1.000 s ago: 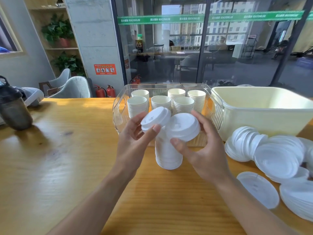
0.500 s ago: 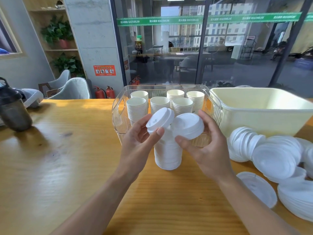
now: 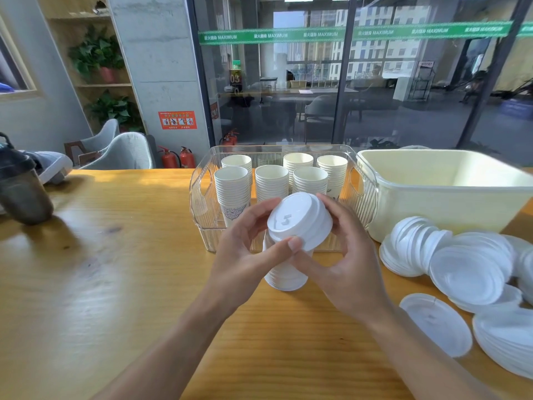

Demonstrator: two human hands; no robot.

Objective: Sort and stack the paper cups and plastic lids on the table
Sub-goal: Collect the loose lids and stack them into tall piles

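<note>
I have both hands curled around a white plastic lid (image 3: pixel 300 219) at the top of a tall stack of lids (image 3: pixel 284 272) that stands on the wooden table (image 3: pixel 115 284) right in front of me. My left hand (image 3: pixel 248 249) holds the lid's near left side, thumb pressed on its lower rim and fingers curled behind it. My right hand (image 3: pixel 346 261) grips it from the right, fingers wrapped over the far edge and thumb reaching in below. The lid tilts toward me, its top face with the small drink slot showing. Just beyond my hands sits a clear plastic bin (image 3: pixel 202 197), holding stacks of paper cups (image 3: pixel 232 187) standing upright in two rows. To the right of it, touching or nearly so, is a pale yellow tub (image 3: pixel 450 206). On the table at the near right, loose lids (image 3: pixel 467 272) lie in leaning, overlapping piles, and one single lid (image 3: pixel 435 323) lies by itself closer to me. At the far left edge stands a dark bottle (image 3: pixel 21 192). Behind the table are grey chairs (image 3: pixel 127 153), red fire extinguishers (image 3: pixel 178 158) against a concrete pillar, and a glass wall.
</note>
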